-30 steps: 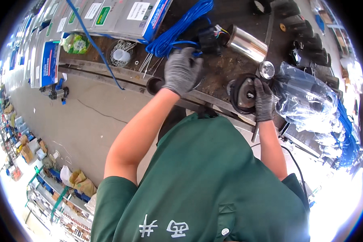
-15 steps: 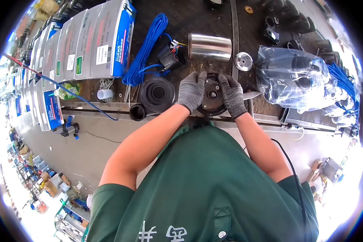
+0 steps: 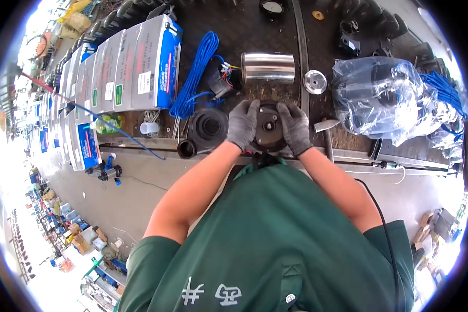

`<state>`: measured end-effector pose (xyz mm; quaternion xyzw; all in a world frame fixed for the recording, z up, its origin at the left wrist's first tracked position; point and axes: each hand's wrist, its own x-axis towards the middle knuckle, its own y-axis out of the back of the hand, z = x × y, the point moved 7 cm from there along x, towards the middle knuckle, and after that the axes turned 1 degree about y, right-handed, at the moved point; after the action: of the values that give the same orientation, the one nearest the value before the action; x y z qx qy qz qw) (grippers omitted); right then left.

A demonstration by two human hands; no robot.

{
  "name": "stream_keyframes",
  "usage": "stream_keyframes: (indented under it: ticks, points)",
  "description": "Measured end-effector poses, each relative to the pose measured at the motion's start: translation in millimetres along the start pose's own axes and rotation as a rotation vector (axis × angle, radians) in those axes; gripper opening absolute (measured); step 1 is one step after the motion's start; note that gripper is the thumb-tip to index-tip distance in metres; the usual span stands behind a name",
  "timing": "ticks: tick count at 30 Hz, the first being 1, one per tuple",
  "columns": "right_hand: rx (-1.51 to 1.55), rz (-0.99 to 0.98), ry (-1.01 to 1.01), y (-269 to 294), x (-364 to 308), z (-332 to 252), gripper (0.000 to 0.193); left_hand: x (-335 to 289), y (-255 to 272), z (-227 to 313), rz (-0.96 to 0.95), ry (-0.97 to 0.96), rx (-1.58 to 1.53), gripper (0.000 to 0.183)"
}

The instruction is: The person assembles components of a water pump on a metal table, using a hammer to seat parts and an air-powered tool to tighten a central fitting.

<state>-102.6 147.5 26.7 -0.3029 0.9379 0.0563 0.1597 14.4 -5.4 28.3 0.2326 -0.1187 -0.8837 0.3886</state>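
Note:
Between my hands, at the near edge of the bench, lies a black round pump part (image 3: 268, 136) with a raised hub at its centre. My left hand (image 3: 242, 125), in a grey glove, grips its left rim. The right rim is held by my right hand (image 3: 295, 129), gloved alike. Fingers of both hands curl round the disc; its underside is hidden. Just left of it sits a black pump housing (image 3: 196, 125) with a round opening and a pipe stub. Beyond my hands lies a shiny metal cylinder (image 3: 268, 67), and a small silver disc (image 3: 315, 82) is to its right.
A hammer (image 3: 327, 126) lies right of my right hand. Coiled blue cable (image 3: 195, 78) joins a black wired cap (image 3: 223, 80). Grey-and-blue boxes (image 3: 145, 67) line the left; a plastic-wrapped pump (image 3: 382, 96) lies right. A small white cup (image 3: 150, 128) stands near the boxes.
The whole view has shifted slightly, so the bench appears lower. Both hands stay on the round part, whose face now looks turned, with its studs less distinct.

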Motion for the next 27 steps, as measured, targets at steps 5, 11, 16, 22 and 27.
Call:
stream_keyframes:
  ticks: [5, 11, 16, 22, 27]
  points:
    - [0.08, -0.118, -0.128, -1.3, 20.3, 3.8, 0.037, 7.5, -5.8, -10.4, -0.202, 0.266, -0.544, 0.032]
    - [0.103, -0.332, -0.115, 3.3, 18.6, 7.5, 0.048, -34.3, -21.9, -11.5, -0.253, 0.616, -0.867, 0.046]
    - [0.171, -0.443, -0.313, -5.6, 13.6, 2.7, 0.044, -32.4, -25.3, -7.5, -0.316, 0.58, -0.899, 0.054]
    - [0.238, -0.424, -0.375, -2.4, 23.6, 26.7, 0.05, -37.6, -41.8, 23.3, -0.384, 0.624, -0.956, 0.056]
    - [0.657, -0.248, -0.496, 29.1, 16.5, 23.2, 0.035, -55.0, -52.3, 53.7, -0.552, 0.589, -0.938, 0.054]
